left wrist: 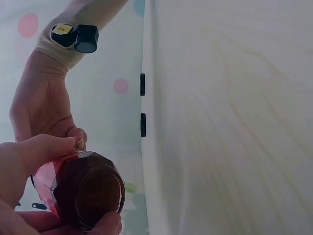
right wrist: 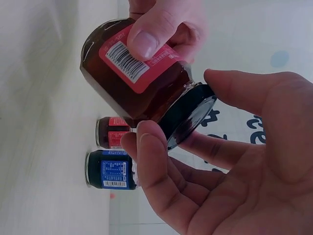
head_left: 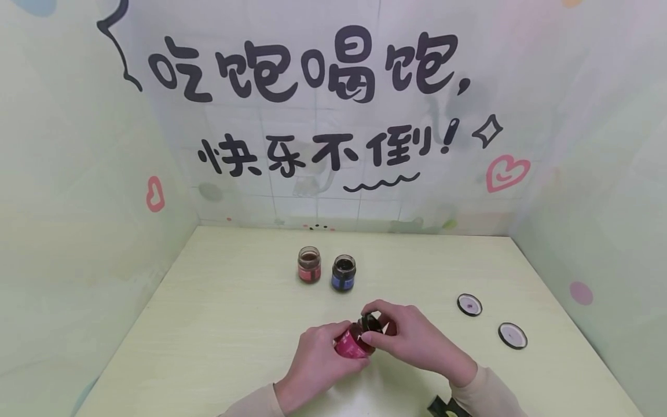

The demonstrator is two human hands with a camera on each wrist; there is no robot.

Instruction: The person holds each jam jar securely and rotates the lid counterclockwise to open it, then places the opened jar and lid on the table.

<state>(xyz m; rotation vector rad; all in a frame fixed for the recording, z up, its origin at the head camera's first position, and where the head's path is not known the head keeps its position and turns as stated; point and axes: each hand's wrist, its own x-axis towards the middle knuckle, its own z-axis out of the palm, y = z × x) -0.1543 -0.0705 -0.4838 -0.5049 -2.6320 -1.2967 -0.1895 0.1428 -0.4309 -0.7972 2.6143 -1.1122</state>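
A jar of dark contents with a pink-red label (head_left: 351,346) is tilted in front of me, its base seen in the left wrist view. My left hand (head_left: 324,354) grips its body, thumb over the label beside a barcode in the right wrist view. Around the rim of the black lid (right wrist: 188,115), which sits on the jar's mouth, curl the thumb and fingers of my right hand (head_left: 414,336). Both hands hold the jar close over the table.
Farther back stand two lidless jars, one with a red label (head_left: 310,272) and one with a blue label (head_left: 343,282). Two loose lids lie inside-up at the right, a nearer lid (head_left: 513,336) and a farther lid (head_left: 469,304). A printed wall (head_left: 333,208) borders the table (head_left: 219,313).
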